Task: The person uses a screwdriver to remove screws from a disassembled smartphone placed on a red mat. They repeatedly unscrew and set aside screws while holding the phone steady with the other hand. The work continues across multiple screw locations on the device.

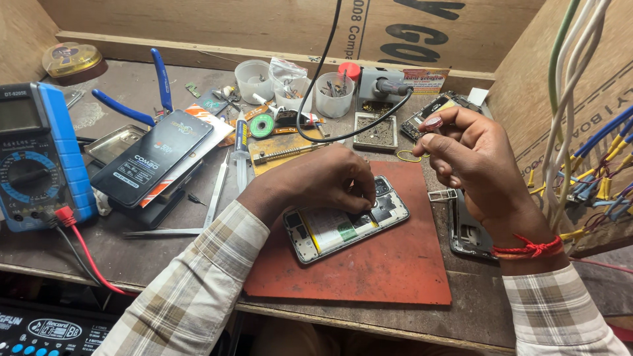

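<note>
An opened smartphone (339,227) with its back cover off lies on a reddish-brown work mat (389,264). My left hand (323,181) rests on the phone's upper part, fingertips pinched together near the camera end; whether something tiny is between them I cannot tell. My right hand (471,155) hovers above the mat's right edge, fingers curled, pinching a small dark object between thumb and forefinger. A red thread is tied around that wrist.
A blue multimeter (43,155) with a red lead stands at left. A black phone box (155,158), blue-handled pliers (142,92), tweezers (198,211), small plastic cups (293,86), a solder-wire spool (262,125), a black cable (316,86) and phone frames (465,231) crowd the bench. Coloured wires (587,145) hang at right.
</note>
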A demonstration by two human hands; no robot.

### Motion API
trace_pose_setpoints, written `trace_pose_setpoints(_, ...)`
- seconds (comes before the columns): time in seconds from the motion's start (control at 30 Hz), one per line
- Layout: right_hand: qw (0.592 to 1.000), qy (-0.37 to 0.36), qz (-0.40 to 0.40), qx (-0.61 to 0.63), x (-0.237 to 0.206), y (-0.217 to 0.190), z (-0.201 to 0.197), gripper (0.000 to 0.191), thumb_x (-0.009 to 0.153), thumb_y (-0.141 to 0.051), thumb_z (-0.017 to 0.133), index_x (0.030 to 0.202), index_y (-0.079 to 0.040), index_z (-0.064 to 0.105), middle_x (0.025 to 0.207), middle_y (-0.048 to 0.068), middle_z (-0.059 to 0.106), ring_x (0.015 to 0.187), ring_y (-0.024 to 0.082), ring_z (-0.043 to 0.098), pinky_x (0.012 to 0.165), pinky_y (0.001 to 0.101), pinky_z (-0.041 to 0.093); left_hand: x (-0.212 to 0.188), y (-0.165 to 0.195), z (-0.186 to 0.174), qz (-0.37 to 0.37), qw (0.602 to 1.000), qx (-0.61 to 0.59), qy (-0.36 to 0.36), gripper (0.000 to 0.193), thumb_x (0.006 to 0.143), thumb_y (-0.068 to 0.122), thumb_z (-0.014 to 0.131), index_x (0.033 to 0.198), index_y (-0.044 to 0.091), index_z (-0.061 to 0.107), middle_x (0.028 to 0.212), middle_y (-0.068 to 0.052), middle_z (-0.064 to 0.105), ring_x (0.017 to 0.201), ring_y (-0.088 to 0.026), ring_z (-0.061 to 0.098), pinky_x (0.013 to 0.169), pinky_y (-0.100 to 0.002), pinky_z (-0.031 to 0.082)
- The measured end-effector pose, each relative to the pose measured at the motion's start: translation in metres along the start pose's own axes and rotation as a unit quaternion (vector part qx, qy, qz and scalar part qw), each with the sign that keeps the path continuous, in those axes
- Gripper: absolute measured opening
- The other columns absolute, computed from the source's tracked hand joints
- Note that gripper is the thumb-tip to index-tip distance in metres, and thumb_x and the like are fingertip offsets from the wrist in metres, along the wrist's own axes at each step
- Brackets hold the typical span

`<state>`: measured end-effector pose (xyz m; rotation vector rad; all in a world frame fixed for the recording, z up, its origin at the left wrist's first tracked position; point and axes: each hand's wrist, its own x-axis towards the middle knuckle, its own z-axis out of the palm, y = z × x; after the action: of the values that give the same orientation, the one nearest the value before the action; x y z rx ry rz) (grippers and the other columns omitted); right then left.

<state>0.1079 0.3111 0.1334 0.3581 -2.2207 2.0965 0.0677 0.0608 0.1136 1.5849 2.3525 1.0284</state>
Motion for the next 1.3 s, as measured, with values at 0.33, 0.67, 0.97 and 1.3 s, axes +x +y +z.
trace_pose_setpoints(0.33,1.0,-0.003,-0.004,0.003,0.0004,0.0007,-0.0012,0.019,0.094,-0.006,0.064,0.112,-0.002,0.06,0.086,0.008,0.068,0.054,0.0,0.045,0.042,0.0158,0.033,-0.0002,0.0045,-0.0016,-0.004,1.0,0.002,-0.003,0.012,0.077,0.014,0.081,0.088,0.011,0.081,0.078,-0.002,0.073,0.067,-0.015,0.067,0.061,-0.031,0.055)
trace_pose_setpoints(0.67,1.0,-0.012,-0.01,0.006,0.0007,0.0024,-0.0032,0.019,0.095,-0.008,0.065,0.113,-0.002,0.06,0.086,0.008,0.068,0.054,0.0,0.045,0.043,0.0155,0.033,0.0008,0.0019,0.0015,0.013,1.0,-0.013,-0.007,0.012,0.081,0.014,0.079,0.093,0.011,0.08,0.083,-0.002,0.075,0.069,-0.014,0.069,0.065,-0.029,0.056)
trace_pose_setpoints(0.97,1.0,-0.011,-0.007,0.003,0.0017,0.0014,-0.0026,0.02,0.095,-0.009,0.066,0.113,-0.002,0.06,0.086,0.008,0.069,0.054,0.0,0.045,0.043,0.0158,0.033,0.0011,0.0053,0.0007,-0.018,1.0,-0.009,-0.007,0.014,0.083,0.018,0.076,0.094,0.01,0.079,0.082,-0.004,0.076,0.069,-0.015,0.07,0.067,-0.031,0.056)
trace_pose_setpoints(1.3,1.0,-0.006,-0.005,0.001,0.0005,0.0027,-0.0018,0.02,0.094,-0.009,0.067,0.113,-0.002,0.061,0.085,0.007,0.068,0.054,0.0,0.045,0.043,0.0156,0.033,-0.0008,0.0081,-0.0017,-0.027,0.999,-0.023,-0.009,0.013,0.082,0.017,0.077,0.092,0.009,0.079,0.081,-0.003,0.077,0.07,-0.014,0.072,0.067,-0.03,0.057)
